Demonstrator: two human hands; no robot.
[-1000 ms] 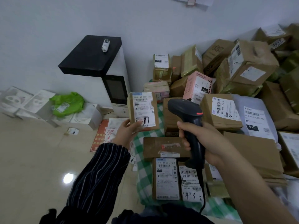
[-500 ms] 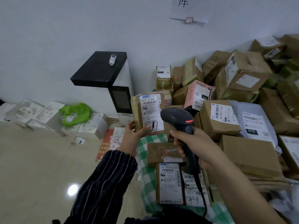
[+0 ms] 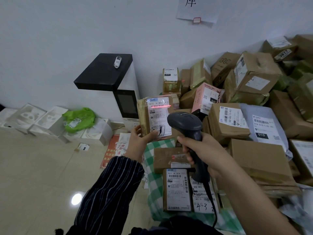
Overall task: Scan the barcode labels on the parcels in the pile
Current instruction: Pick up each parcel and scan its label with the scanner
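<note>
parcel (image 3: 155, 117) held upright in left hand (image 3: 138, 141), fingers gripping its lower edge – label (image 3: 159, 116) faces scanner (image 3: 188, 131) so the red line falls across the barcode. right hand (image 3: 201, 150) clenched round scanner handle, aimed at label. pile (image 3: 254, 102) lies behind, to the right.

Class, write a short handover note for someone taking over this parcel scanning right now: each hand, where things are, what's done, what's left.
Left hand grips a small brown parcel upright, label toward the scanner.
Right hand grips the scanner by its handle; its red line crosses the label's top.
Done: beam on this label; whether it registered cannot be told.
Left: the pile of parcels to the right.
</note>
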